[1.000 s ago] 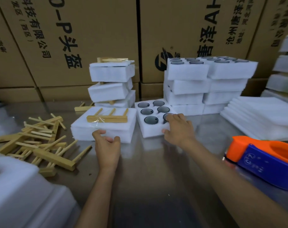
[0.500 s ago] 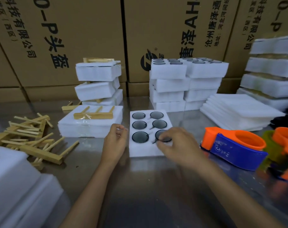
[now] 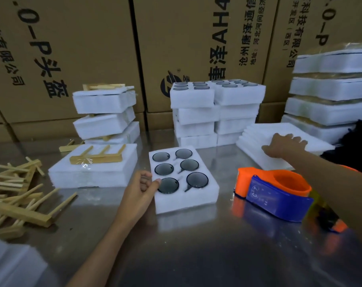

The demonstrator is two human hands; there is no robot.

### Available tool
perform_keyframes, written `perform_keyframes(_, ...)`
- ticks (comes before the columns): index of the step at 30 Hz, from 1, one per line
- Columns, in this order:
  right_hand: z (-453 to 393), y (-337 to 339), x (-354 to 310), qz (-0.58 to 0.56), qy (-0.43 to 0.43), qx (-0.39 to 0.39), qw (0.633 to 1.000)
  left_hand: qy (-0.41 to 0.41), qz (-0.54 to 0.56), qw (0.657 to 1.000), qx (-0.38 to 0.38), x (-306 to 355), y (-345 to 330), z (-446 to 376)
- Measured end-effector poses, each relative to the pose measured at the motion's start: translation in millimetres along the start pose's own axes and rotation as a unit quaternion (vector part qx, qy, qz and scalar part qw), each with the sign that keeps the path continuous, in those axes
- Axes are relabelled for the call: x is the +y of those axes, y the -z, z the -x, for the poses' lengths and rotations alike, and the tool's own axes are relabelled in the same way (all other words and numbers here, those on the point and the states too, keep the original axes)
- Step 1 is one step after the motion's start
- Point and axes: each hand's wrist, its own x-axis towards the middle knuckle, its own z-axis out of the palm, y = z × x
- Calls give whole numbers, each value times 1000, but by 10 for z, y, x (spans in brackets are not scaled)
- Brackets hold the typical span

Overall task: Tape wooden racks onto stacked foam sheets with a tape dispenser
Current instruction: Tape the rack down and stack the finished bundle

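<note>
Pinching the near left corner of the foam tray (image 3: 183, 195), my left hand (image 3: 143, 186) curls thumb and fingers on its edge. My right hand (image 3: 284, 147) lies flat, fingers straight, on the foam sheets (image 3: 269, 133) behind the dispenser (image 3: 273, 192). Left of the tray, a rack (image 3: 97, 156) lies taped on a foam stack (image 3: 93, 172).
</note>
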Motion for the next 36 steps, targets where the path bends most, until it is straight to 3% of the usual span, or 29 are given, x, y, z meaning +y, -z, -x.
perform_keyframes(4,77,9,33,12,53,40,998,15,5,1000,-11,-7,7,-9)
perform_keyframes(11,671,215,-257,-40,207,21,977,35,12,999,-15,-19,17,-16)
perform_keyframes(15,1358,368,-586,-85,307,77,945,53,71,996,-16,-35,41,-10)
perform_keyframes(18,1885,343,-863,-50,365,142,919,84,125,989,1,-39,82,-34)
perform_keyframes(20,2134,262,-1061,-14,361,135,922,100,151,984,3,-28,105,-51)
perform_keyframes(24,2363,110,-1428,18,349,18,937,98,160,982,-2,-13,112,-48)
perform_keyframes(29,2510,69,-1783,53,367,-1,929,88,164,982,-12,3,128,-34)
perform_keyframes(33,2509,138,-1886,-3,347,-47,937,80,143,986,-38,3,144,-35)
perform_keyframes(34,2513,166,-1916,-9,354,-39,935,83,134,987,-44,-18,153,-31)
perform_keyframes(36,2574,186,-2019,-26,404,47,913,94,109,989,-44,-112,213,-14)
